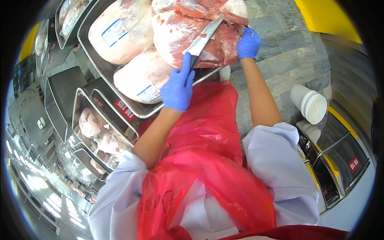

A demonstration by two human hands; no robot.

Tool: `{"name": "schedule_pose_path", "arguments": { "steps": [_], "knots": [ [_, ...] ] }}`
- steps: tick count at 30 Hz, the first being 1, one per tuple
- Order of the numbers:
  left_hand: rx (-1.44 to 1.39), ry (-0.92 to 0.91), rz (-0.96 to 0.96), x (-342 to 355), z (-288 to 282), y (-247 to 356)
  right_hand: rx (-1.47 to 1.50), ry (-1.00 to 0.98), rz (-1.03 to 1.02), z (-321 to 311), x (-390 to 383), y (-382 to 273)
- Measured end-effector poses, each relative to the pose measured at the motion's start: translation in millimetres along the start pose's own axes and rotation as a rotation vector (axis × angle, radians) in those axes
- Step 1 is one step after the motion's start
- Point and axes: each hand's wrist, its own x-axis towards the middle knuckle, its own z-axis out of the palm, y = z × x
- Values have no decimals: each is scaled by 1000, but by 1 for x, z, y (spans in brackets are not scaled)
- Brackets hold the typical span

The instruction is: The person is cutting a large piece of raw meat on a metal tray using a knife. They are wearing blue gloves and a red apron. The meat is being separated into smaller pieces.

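Note:
My left hand [176, 90], in a blue glove, is closed around the dark handle of a knife [205, 39]. Its long pale blade lies slantwise across a large cut of raw meat [170, 38], with the tip toward the far right. At the right edge of that meat, my right hand [249, 44], gloved too, pinches the flesh with its fingers closed. Beside the cut are two big pale pieces of meat with labels, a far one [120, 38] and a near one [138, 74]. All of them rest in a metal tray [94, 55].
To the left stand more metal trays, one with smaller pieces of meat [90, 124]. A stack of white buckets [310, 105] is at the right, by a dark, shiny bin [336, 156] with a metal bar. Grey stone tiles [276, 70] cover the floor.

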Motion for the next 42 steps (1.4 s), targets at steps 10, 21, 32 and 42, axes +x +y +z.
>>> {"name": "schedule_pose_path", "arguments": {
  "steps": [10,21,32,42],
  "knots": [
    [201,-315,-50,39,-153,6,-1,6,22,-1,0,-1],
    [231,-431,12,90,-175,40,39,15,67,-4,-5,-16],
    [66,-140,-52,17,-76,-16,74,-6,123,-5,-4,-20],
    [-69,-142,-56,-3,9,-41,-205,8,-61,-7,1,-6]
  ]
}}
